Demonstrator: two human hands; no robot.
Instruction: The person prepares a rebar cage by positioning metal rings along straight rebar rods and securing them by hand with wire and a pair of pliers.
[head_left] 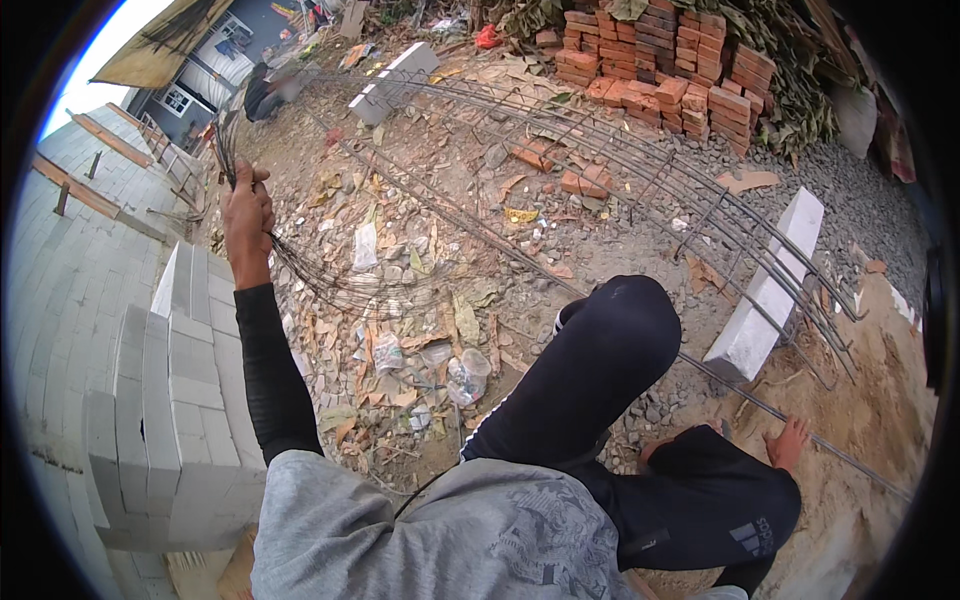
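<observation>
My left hand (248, 212) is raised at the left, its fingers closed round a bundle of thin dark wire (335, 285). Loose ends stick up above the fist, and the rest loops down to the right over littered ground. Low at the right, beyond my bent knee, my right hand (788, 445) reaches down with its fingers apart. Its fingertips are beside a long steel rod (748, 398) lying across the dirt; whether they touch it I cannot tell. A cage of steel bars (610, 165) rests on two pale blocks, a near one (770, 290) and a far one (395, 82).
Red bricks (650, 60) are stacked at the back right, with a few loose bricks (585, 182) under the cage. Grey blocks (195, 400) stand piled at my left beside a block wall (70, 270). Another person (265, 95) crouches far off. Plastic litter (467, 375) lies about.
</observation>
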